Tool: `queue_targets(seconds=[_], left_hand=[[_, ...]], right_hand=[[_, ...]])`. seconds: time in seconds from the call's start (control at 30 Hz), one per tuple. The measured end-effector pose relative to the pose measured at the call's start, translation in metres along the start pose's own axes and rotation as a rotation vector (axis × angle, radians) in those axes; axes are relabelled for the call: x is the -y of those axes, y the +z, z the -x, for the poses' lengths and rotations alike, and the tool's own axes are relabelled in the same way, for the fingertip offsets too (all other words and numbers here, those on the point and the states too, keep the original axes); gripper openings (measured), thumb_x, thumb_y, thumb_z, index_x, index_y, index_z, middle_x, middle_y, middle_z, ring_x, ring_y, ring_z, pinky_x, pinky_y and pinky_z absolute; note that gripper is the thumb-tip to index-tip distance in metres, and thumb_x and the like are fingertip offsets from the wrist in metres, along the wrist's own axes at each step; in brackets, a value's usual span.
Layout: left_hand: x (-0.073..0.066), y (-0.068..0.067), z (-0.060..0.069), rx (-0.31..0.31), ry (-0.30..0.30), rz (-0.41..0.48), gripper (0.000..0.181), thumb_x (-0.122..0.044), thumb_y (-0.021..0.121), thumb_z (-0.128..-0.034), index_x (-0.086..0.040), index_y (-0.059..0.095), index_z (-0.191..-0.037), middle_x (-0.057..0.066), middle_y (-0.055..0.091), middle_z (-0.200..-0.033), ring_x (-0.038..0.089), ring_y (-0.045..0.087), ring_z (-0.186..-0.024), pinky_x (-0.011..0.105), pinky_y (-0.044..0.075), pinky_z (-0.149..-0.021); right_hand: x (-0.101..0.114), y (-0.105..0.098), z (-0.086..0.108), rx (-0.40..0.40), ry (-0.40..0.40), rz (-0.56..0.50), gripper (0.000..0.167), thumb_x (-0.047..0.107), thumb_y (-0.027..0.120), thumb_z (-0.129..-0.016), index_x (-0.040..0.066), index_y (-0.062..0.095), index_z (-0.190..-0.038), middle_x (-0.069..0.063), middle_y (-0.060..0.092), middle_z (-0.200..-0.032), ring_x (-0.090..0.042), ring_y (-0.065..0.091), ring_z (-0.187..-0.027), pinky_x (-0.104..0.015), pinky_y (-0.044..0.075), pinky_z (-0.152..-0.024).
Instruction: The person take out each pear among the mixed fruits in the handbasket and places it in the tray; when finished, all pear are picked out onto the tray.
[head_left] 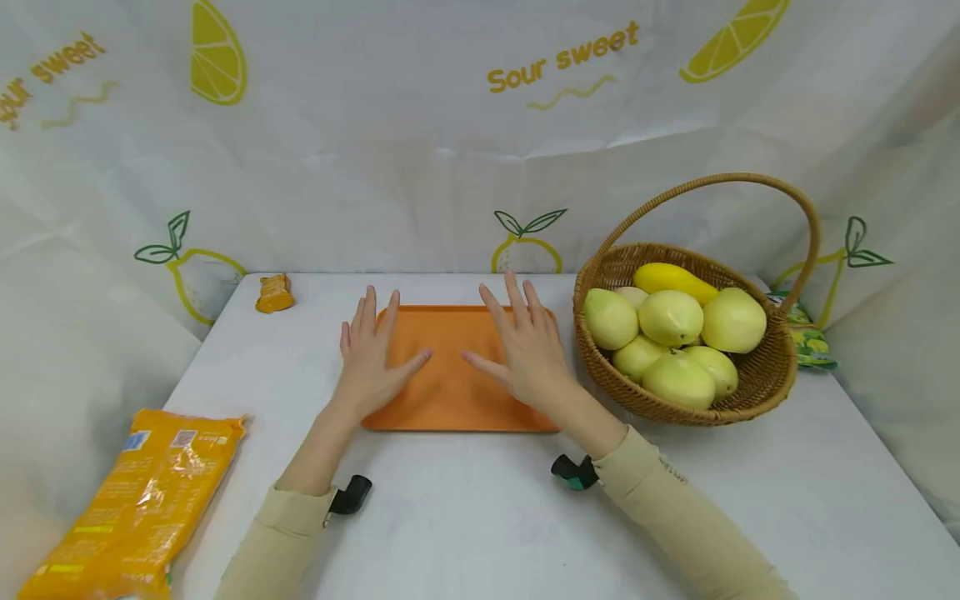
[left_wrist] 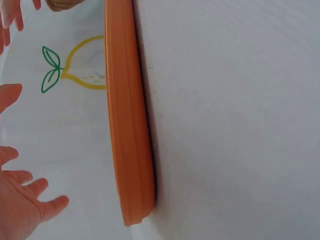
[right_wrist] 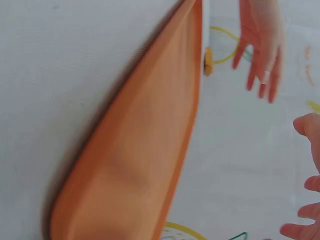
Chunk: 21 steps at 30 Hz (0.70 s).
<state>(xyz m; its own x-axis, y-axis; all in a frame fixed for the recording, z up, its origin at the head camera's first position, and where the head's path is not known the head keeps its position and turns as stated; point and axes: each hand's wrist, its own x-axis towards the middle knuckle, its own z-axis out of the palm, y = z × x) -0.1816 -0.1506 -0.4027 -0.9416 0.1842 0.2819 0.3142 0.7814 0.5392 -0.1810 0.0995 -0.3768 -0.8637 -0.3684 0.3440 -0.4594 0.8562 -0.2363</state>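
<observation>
An orange rectangular tray [head_left: 450,379] lies flat on the white table. Above its left side is my left hand [head_left: 369,358], fingers spread and holding nothing. Over the right side, my right hand [head_left: 534,354] is likewise spread and bare. Both wrist views show the hands raised apart from the tray, whose rim [left_wrist: 127,115] stands on the cloth. To the right of my right hand stands a brown wicker basket [head_left: 776,379] with a tall handle. It holds several pale green round fruits [head_left: 671,318] and one long yellow fruit or vegetable [head_left: 675,280].
A large orange plastic packet [head_left: 142,508] lies at the table's left edge. In the back left sits a small orange-wrapped item [head_left: 275,292]. Partly hidden behind the basket is a green and yellow packet [head_left: 812,343]. A white curtain [head_left: 420,125] with lemon prints surrounds the table.
</observation>
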Motion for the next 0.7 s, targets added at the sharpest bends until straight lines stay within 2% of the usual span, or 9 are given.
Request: queue_targets(seconds=[0.07,0.13,0.23,0.3,0.43,0.53,0.7], left_hand=[[0.003,-0.003,0.006,-0.005,0.025,0.125,0.086,-0.047,0.063,-0.0924,-0.020,0.014,-0.158,0.008,0.002,-0.163,0.035,0.007,-0.147,0.064,0.010,-0.112],[0.006,-0.006,0.012,-0.002,0.038,0.229,0.081,-0.039,0.065,-0.0934,-0.018,0.019,-0.157,0.006,0.013,-0.162,0.033,0.019,-0.145,0.061,0.020,-0.111],[0.012,-0.010,0.018,0.041,0.026,0.293,0.081,-0.037,0.066,-0.0934,-0.020,0.019,-0.157,0.007,0.022,-0.160,0.029,0.026,-0.143,0.056,0.024,-0.112],[0.016,-0.013,0.021,0.099,0.004,0.302,0.086,-0.040,0.066,-0.0923,-0.022,0.014,-0.158,0.007,0.020,-0.161,0.029,0.024,-0.144,0.056,0.022,-0.113],[0.027,-0.017,0.023,0.252,-0.054,0.297,0.103,-0.044,0.070,-0.0886,-0.017,-0.002,-0.158,0.011,0.001,-0.163,0.031,0.004,-0.148,0.060,0.012,-0.114],[0.035,-0.018,0.025,0.341,-0.098,0.304,0.113,-0.048,0.073,-0.0851,-0.015,-0.009,-0.157,0.012,-0.011,-0.162,0.031,-0.006,-0.148,0.061,0.006,-0.114],[0.049,-0.016,0.029,0.433,-0.149,0.292,0.120,-0.053,0.075,-0.0802,-0.017,-0.010,-0.157,0.010,-0.017,-0.161,0.032,-0.009,-0.147,0.062,0.007,-0.113]], right_hand=[[0.001,-0.014,0.007,-0.039,-0.047,-0.065,0.084,0.052,0.061,-0.092,0.018,0.020,-0.157,-0.010,0.003,-0.163,-0.037,0.016,-0.145,-0.058,0.033,-0.106],[0.000,-0.029,0.014,-0.083,-0.092,-0.129,0.077,0.042,0.066,-0.091,0.013,0.029,-0.153,-0.011,0.017,-0.161,-0.035,0.028,-0.141,-0.054,0.043,-0.098],[-0.005,-0.050,0.025,-0.131,-0.133,-0.195,0.067,0.032,0.069,-0.091,0.009,0.040,-0.147,-0.010,0.034,-0.154,-0.030,0.041,-0.134,-0.047,0.050,-0.091],[-0.011,-0.063,0.030,-0.142,-0.150,-0.217,0.061,0.029,0.069,-0.091,0.008,0.046,-0.143,-0.010,0.041,-0.149,-0.028,0.044,-0.132,-0.046,0.048,-0.095],[-0.031,-0.091,0.040,-0.127,-0.140,-0.238,0.054,0.021,0.071,-0.090,0.007,0.051,-0.138,-0.011,0.048,-0.142,-0.028,0.046,-0.129,-0.047,0.044,-0.099],[-0.049,-0.111,0.046,-0.090,-0.101,-0.242,0.051,0.016,0.072,-0.089,0.006,0.053,-0.135,-0.010,0.052,-0.138,-0.028,0.051,-0.121,-0.047,0.048,-0.092],[-0.075,-0.134,0.055,0.012,-0.031,-0.259,0.050,0.017,0.072,-0.090,0.007,0.053,-0.136,-0.011,0.056,-0.131,-0.030,0.055,-0.110,-0.050,0.051,-0.084]])
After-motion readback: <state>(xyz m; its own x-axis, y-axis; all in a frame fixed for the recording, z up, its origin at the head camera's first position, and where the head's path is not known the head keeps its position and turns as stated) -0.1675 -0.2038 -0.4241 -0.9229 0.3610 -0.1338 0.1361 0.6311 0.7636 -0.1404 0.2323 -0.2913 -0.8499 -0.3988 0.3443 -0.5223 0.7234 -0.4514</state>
